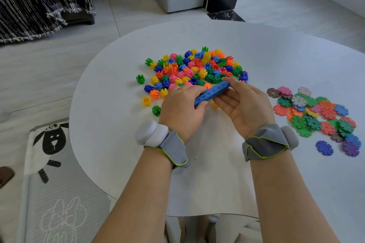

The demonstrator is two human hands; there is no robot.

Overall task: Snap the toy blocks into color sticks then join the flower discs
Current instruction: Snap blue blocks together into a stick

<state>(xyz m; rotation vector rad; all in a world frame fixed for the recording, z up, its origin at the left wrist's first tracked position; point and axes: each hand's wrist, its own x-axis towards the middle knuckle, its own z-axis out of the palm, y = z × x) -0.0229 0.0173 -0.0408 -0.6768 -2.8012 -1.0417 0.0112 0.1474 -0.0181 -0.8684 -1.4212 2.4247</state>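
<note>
A blue stick (pixel 213 92) of several snapped blocks lies slanted between my hands, just above the white table (pixel 276 55). My left hand (pixel 181 106) grips its near lower end, fingers curled over it. My right hand (pixel 243 102) holds the far upper end, thumb on top and fingers underneath. Behind the stick spreads a pile of loose toy blocks (pixel 197 67) in many colours. The flower discs (pixel 316 112) lie in a flat heap at the right.
Stray blocks lie left of the pile, among them a green one (pixel 140 79), a yellow one (pixel 146 101) and a green one (pixel 156 110) near my left hand. A sheep-print mat (pixel 49 154) covers the floor at the left. The table's near edge is by my forearms.
</note>
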